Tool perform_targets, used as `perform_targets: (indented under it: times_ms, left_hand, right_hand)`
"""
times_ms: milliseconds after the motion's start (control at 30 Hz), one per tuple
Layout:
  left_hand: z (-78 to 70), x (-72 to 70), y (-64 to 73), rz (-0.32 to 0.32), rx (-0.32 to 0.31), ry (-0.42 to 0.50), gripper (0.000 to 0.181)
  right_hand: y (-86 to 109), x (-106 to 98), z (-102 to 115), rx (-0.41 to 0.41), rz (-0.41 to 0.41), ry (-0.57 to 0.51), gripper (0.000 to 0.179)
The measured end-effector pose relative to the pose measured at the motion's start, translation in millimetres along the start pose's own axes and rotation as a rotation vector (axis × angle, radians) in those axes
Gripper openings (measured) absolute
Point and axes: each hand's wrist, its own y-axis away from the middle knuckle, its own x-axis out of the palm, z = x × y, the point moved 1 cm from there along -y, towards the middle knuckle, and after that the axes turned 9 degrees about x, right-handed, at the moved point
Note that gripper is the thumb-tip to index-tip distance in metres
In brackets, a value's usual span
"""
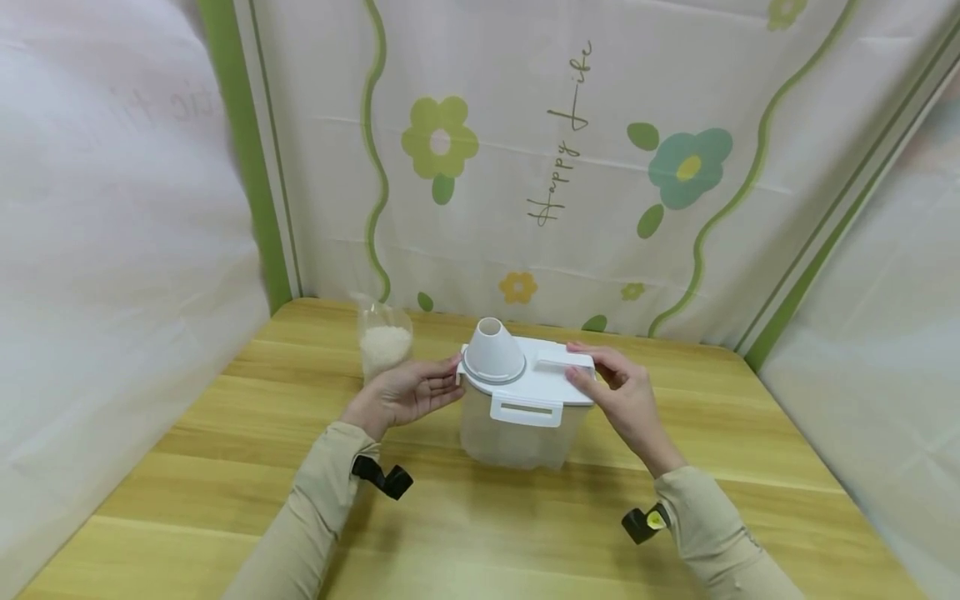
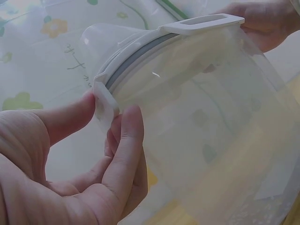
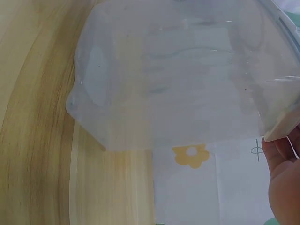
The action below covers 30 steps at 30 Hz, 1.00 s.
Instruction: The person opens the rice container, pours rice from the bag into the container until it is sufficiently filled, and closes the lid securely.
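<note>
A translucent storage container (image 1: 517,437) stands on the wooden table in the head view, its white lid (image 1: 528,379) on top. The lid carries a cone-shaped spout (image 1: 491,350), a handle (image 1: 562,360) and a front latch (image 1: 527,410), which juts outward. My left hand (image 1: 408,392) pinches the side latch (image 2: 106,103) at the spout end between thumb and fingers. At the other end, my right hand (image 1: 618,392) grips the lid, thumb on the near side and fingers on the far side. Only part of it shows in the right wrist view, beside the end latch (image 3: 282,125).
A clear bag of white grains (image 1: 385,343) stands behind my left hand, toward the back left of the wooden table (image 1: 465,533). Printed fabric walls (image 1: 487,233) enclose the back and both sides. Each wrist bears a black mount (image 1: 384,479).
</note>
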Motion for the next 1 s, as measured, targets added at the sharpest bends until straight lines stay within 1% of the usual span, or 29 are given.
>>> perform_targets:
  times_ms: [167,367,500,667,733,1000]
  left_hand:
    - [0.1,-1.4,0.6,-0.014,-0.007,0.002,0.011]
    - [-1.2,-1.1,-1.1,-0.025,0.005,0.011,0.012]
    - [-0.7,-1.5,-1.5,-0.032,0.000,0.015,0.012]
    - [0.3,-0.7,-1.1,-0.018,-0.009,0.012,0.014]
    - [0.0,0.2,-1.3,-0.011,-0.004,0.011,0.014]
    - [0.2,0.6,-2.4,-0.013,-0.005,0.023,0.012]
  right_hand:
    - [0.5,2,0,0.009,0.011,0.006,0.027]
    - [-0.6,3,3,0.017,-0.015,0.020,0.028]
    - [0.3,4,13,0.012,-0.006,0.021,0.025]
    - [5.2,7,27,0.013,-0.009,0.012,0.025]
    - [5.9,7,29,0.016,-0.017,0.013,0.026]
    - [5.2,5,28,0.022,-0.007,0.008,0.025]
